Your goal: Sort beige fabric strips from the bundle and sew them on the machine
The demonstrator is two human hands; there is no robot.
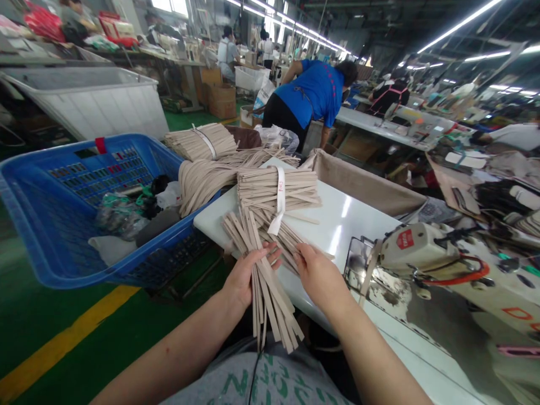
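A loose bunch of flat beige strips (272, 289) lies across my left hand (247, 273); its thumb and fingers curl round the middle, and the ends fan out above and below. My right hand (316, 270) is closed, thumb and fingertips pinching at more loose strips (287, 239) on the white tabletop (363, 211). Just beyond both hands sits a thick bundle of the same strips (257, 188), wrapped by a white band (280, 194) with red writing. The exact number of strips between my right fingers is hidden.
A blue plastic basket (169, 247) with bags and cloth stands left of the table. More strip bundles (206, 143) lie at the table's far left. A sewing machine (422, 247) is close on the right. A person in blue (310, 93) bends over beyond a fabric-lined bin (367, 185).
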